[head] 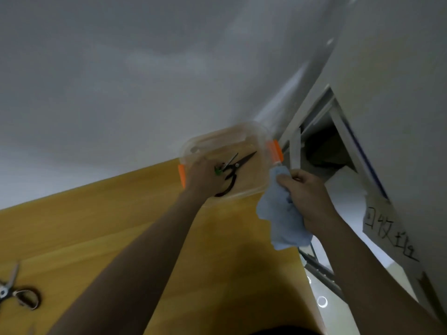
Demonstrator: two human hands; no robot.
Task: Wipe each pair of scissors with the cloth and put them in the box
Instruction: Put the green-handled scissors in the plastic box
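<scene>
- Scissors going into the box is the step in hand, I'd say: the left hand [202,176] is down inside the clear plastic box [260,141], right at the handles of the green-handled scissors [226,165].
- Can't tell from this angle if the left fingers are pinching those handles or have let go; the back of the hand hides them.
- Black scissors [235,169] lie in the box too, blades pointing toward the far right corner, handle loops at the near wall. The two pairs are crossed or touching, a bit blurry to say which.
- Right hand [306,197] is clenched round the light blue cloth [281,221], bunched up and hanging just beside the box's right side.
- Box sits at the far corner of the wooden desk [96,226], against the white wall, with orange latches [275,149] on both ends.
- Next move, my guess: pull the left hand out and go for the steel scissors [14,290] lying at the near left edge of the desk, well apart from the box. That means a long reach back, then bringing the cloth over to it.
- Off to the right there's a white panel with handwritten characters [389,234] and some metal frame bits below. Nothing sits between the box and that last pair.
</scene>
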